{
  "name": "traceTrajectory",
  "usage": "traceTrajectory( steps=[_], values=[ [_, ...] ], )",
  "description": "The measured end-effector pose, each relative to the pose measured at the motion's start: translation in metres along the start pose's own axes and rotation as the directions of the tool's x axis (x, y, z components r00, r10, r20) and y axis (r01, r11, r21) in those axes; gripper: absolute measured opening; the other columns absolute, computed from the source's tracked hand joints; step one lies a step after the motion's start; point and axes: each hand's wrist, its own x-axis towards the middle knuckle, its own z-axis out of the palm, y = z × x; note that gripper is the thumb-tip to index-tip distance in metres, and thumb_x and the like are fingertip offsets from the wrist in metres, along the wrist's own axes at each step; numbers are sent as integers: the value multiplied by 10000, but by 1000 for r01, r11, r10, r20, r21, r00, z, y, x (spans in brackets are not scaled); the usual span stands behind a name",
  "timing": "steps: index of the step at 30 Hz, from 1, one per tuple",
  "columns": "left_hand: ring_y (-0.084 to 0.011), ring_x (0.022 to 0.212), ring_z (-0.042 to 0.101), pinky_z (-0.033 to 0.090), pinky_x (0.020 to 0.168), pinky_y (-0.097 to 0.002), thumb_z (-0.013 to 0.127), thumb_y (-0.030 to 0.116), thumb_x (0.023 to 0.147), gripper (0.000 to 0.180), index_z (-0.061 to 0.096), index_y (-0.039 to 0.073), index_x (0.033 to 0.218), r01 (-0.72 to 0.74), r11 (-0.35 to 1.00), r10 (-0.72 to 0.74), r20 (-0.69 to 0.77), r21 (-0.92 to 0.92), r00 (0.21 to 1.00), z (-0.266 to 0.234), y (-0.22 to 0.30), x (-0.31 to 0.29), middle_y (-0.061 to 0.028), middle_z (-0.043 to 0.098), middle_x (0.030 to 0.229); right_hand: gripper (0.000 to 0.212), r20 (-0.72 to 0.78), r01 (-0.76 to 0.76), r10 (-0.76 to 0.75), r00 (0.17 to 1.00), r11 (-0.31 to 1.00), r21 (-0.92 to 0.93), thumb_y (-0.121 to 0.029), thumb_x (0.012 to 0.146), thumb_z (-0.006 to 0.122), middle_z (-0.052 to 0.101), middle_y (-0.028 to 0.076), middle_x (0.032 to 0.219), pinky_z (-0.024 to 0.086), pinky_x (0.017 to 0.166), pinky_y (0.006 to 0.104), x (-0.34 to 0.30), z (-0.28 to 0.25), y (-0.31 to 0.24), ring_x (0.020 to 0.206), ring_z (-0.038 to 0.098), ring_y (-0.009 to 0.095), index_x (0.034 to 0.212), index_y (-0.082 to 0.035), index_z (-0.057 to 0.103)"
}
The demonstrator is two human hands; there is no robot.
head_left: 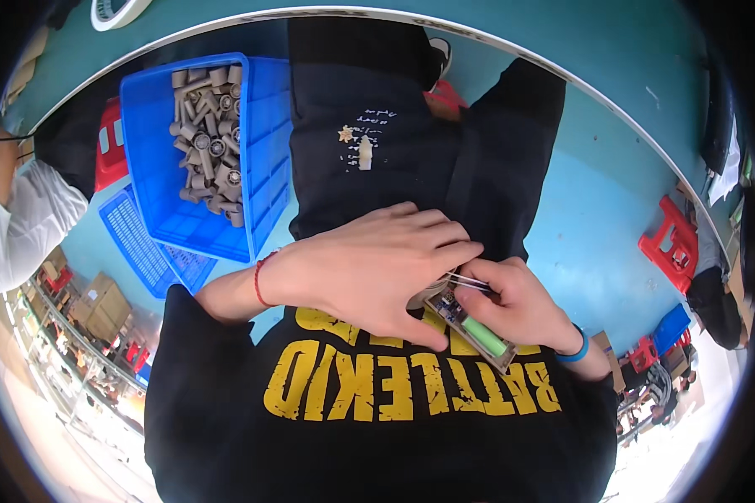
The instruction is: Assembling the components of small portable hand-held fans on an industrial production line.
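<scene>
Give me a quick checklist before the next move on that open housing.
1. Housing steadied: ok, the left hand holds its upper end.
2. Battery in place: ok, the green cell lies in the housing; its contacts, cannot tell.
3. Tool in grip: ok, the right hand pinches a thin metal tool, probably tweezers.
4. Tool tips clear of the board: cannot tell, the tips are too small to make out by the left fingers.
5. Firm support under the housing: not ok, it is hand-held in front of the shirt.
6. Crate clear of both hands: ok, it stands beyond the left forearm.
</scene>
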Motion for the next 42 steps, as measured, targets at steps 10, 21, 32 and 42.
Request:
traceTrajectory(
  steps=[10,21,32,42],
  values=[
    [-294,1028,571,423,925,-405,776,270,734,572,527,46,1198,81,987,-71,76,-136,995,17,2,-5,-100,558,1106,179,82,42,-47,996,997,69,-136,912,581,564,98,574,376,438,282,-11,-2,3,452,549,191,796,-2,558],
    [-280,1038,561,405,901,-408,752,225,745,547,520,49,1208,69,974,-42,126,-215,991,21,-5,-1,-94,554,1098,152,127,-5,-9,992,994,110,-111,904,562,523,90,531,346,416,294,-14,-5,8,408,473,172,798,-2,565],
    [-252,1041,549,398,871,-409,735,222,780,531,508,42,1226,75,969,-34,174,-236,984,26,-7,2,-87,547,1103,153,184,-36,17,983,994,98,-120,906,556,512,76,541,348,426,294,-16,-9,12,422,474,163,808,-3,565],
    [-263,1068,532,404,883,-421,715,205,807,528,480,18,1241,82,970,-30,223,-230,974,27,-5,2,-109,529,1152,175,156,-14,-7,988,990,137,-100,877,574,444,58,503,306,414,311,-20,-9,12,402,429,177,730,-29,510]
  ],
)
